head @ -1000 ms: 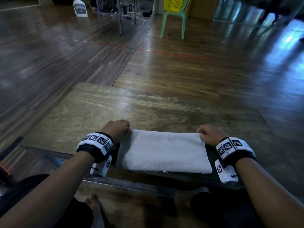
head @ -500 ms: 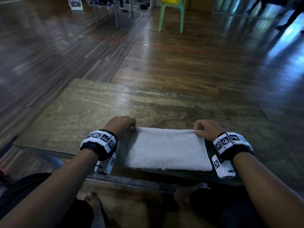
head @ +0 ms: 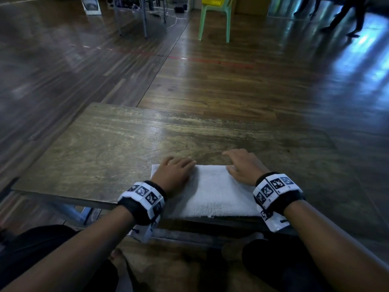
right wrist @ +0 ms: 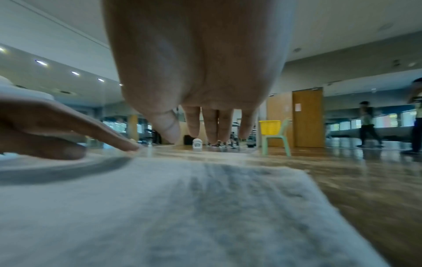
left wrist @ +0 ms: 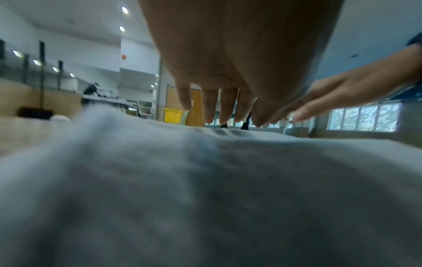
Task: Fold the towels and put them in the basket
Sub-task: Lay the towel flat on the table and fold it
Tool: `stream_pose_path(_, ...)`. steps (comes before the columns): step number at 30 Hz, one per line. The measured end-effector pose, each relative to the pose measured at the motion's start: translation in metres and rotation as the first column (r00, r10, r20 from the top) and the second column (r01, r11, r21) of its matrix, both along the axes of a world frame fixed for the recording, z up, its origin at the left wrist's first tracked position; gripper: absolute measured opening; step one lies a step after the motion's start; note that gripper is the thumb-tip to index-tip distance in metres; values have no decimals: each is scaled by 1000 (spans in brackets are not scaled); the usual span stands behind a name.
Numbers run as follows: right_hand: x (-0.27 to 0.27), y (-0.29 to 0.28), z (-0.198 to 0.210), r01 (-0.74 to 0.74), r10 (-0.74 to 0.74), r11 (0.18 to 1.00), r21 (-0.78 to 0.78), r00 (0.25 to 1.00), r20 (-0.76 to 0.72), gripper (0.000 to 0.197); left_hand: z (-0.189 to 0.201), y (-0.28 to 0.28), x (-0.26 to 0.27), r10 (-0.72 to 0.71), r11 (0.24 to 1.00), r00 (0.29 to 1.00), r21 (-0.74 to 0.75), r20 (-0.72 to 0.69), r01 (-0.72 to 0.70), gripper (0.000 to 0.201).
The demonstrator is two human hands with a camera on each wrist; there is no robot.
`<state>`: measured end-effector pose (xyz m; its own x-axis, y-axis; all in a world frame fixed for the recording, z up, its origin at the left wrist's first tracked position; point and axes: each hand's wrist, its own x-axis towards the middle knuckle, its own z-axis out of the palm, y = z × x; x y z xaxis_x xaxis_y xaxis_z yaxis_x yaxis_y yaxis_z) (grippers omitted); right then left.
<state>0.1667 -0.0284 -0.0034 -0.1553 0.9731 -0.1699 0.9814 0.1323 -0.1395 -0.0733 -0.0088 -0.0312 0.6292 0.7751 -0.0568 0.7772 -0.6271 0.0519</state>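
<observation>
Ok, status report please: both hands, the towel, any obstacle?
Left hand and right hand open, flat on the white towel. Towel folded on the wooden table. No obstacle seen.

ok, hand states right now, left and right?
Left hand: open, flat on the towel.
Right hand: open, fingers straight, resting on the towel's far edge.

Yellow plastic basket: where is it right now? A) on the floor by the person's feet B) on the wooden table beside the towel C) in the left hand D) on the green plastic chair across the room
D: the yellow plastic basket sits on the seat of the green plastic chair, far beyond the wooden table.
</observation>
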Motion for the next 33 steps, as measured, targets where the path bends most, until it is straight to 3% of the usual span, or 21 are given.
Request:
stream_pose_path(5, -25, -26, -17, -109, 104, 990, -95, 993, -47, 57, -25, -30, 17, -18, 998, 991, -65, -131, 10, 89)
stream_pose_path(8, -26, -45, -39, -97, 102, 982, -165, 994, 24, 63, -36, -32, 17, 35, 996, 997, -82, -68, -40, 87)
stream_pose_path(11, -20, -51, -52, -43, 47, 992, -115, 998, 39, 67, -41, -30, 13, 71, 994, 997, -89, -1, -71, 79)
stream_pose_path(15, -8, -50, -60, 19, -16, 998, -61, 999, 46, 109, -43, -22, 3, 138, 986, 989, -101, 59, -132, 75)
stream_pose_path(17, 0, -49, -63, 68, -65, 996, -65, 997, 42, 115, -42, -16, -4, 172, 980, 983, -111, 60, -165, 78)
stream_pose_path(19, 10, -46, -60, 130, -127, 988, -82, 991, 43, 105, -42, -10, -13, 212, 972, 976, -112, 39, -207, 82)
stream_pose_path(22, 29, -44, -55, 238, -230, 965, -113, 970, 78, 71, -42, -4, -27, 292, 951, 956, -111, 1, -290, 82)
stream_pose_path(25, 40, -42, -47, 312, -304, 940, -138, 950, 76, 64, -38, -9, -31, 305, 950, 951, -59, -48, -307, 85)
stream_pose_path(29, 45, -34, -36, 294, -275, 943, -156, 953, 130, 63, -23, -34, -16, 127, 992, 992, 20, 20, -127, 78)
stream_pose_path(33, 44, -24, -26, 208, -176, 962, -176, 968, 180, 61, -21, -57, -3, 1, 992, 999, -128, 33, 4, 80)
